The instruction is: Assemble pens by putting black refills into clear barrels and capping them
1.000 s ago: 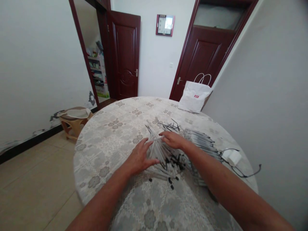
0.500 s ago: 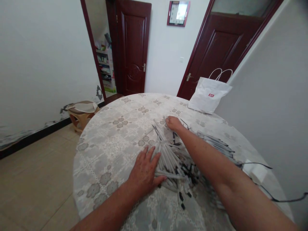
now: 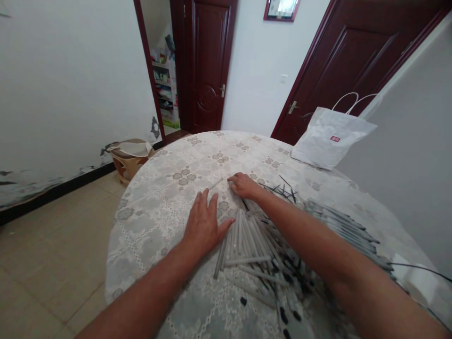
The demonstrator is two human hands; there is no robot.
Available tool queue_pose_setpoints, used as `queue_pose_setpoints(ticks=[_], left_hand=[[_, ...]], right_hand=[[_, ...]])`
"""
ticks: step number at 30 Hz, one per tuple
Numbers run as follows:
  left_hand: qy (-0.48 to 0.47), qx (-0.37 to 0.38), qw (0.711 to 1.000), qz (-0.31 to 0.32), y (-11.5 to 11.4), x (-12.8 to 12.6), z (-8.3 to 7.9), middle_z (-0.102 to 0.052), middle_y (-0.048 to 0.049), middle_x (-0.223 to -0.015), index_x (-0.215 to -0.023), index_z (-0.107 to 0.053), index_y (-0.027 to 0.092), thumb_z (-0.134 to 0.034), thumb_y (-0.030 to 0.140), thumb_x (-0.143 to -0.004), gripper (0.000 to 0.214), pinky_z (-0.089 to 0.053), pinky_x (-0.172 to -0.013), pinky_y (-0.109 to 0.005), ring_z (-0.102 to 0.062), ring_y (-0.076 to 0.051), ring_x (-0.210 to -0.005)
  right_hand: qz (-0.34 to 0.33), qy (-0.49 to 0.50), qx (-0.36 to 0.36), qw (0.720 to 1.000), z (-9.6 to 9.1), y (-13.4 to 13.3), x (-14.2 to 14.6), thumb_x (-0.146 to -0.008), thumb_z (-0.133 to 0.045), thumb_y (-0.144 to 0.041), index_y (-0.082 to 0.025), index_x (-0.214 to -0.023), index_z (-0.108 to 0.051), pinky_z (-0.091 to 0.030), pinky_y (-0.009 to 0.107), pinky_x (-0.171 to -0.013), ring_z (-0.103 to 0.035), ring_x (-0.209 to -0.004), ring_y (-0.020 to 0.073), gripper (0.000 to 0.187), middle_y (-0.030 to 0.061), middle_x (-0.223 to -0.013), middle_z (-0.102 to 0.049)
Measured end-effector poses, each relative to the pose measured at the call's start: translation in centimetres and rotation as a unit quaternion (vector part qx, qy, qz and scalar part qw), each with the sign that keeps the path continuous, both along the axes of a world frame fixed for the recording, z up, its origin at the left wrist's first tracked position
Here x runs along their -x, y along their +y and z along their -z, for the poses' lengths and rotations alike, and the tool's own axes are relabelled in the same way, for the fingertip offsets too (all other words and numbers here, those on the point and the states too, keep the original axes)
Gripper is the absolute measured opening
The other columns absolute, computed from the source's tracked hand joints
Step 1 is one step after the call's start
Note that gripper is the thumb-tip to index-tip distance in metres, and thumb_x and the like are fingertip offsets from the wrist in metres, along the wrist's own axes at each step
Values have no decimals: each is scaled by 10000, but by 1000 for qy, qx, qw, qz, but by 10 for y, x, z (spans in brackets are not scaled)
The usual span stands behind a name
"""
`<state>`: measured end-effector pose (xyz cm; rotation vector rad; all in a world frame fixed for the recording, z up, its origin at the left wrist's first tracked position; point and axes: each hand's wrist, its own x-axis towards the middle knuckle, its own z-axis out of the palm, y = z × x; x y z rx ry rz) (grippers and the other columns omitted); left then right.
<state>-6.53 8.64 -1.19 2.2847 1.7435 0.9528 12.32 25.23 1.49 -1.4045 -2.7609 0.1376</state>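
A heap of thin translucent tubes (image 3: 243,238), like pen barrels, is fanned out on the patterned tablecloth. My left hand (image 3: 202,221) lies palm down at the heap's left, fingers spread, its thumb at the tube ends. One single pale tube (image 3: 216,183) lies just beyond its fingertips. Past the far end of the heap, my right hand (image 3: 243,185) is closed, fingers curled down near the cloth; what they grip, if anything, is hidden. Thin black sticks (image 3: 278,189) lie scattered just right of it. Small black caps (image 3: 243,301) sit at the near side.
The round table (image 3: 148,226) bears a row of grey tubes (image 3: 348,228) at the right, partly behind my forearm. A white roll (image 3: 418,280) with a dark cord is at the right edge. A white paper bag (image 3: 330,136) stands at the back right; a stool (image 3: 129,162) is left.
My left hand has moved off the heap, up and to the left, toward the single tube. My right hand has come left, nearer to it. The view has shifted too.
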Motion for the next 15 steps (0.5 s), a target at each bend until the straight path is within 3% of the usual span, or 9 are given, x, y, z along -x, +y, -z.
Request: queue_pose_setpoints(ticks=[4,7,11,15], left_hand=[[21,21,999,-30,51,1,1,-345,-258,-1562,-1450,-418,107,-614,580,-855,785,-239,-1161,-611,-249,-460,-1470],[62,37,997,15,74,-1,0,-526,-264,-1383,-1299,-562,79,-624,525,-861,628,-293,-1139,-566,-426,-424,-1362],[64,22,992,103,71,-7,-2,-602,-173,-1255,-1172,-626,140,-594,358,-891,357,-424,-1069,-430,-554,-303,-1218],[22,21,988,150,50,-12,-2,-599,-118,-1242,-1193,-613,185,-559,222,-879,321,-472,-1036,-384,-576,-245,-1188]], right_hand=[[-37,-6,-10,999,-6,-34,1,-986,-484,-235,-130,-1317,-627,-358,403,-1074,-523,-1262,277,376,181,-1282,-633],[-75,-9,-5,997,-15,-59,-3,-973,-501,-207,-121,-1251,-663,-391,386,-1020,-569,-1182,267,333,173,-1185,-663],[-101,-8,-5,995,-20,-85,-11,-970,-499,-186,-123,-1179,-679,-396,376,-995,-583,-1121,251,284,152,-1086,-672],[-99,-14,-1,995,-21,-100,-21,-976,-483,-192,-127,-1132,-689,-413,357,-964,-597,-1056,233,266,136,-1038,-657]])
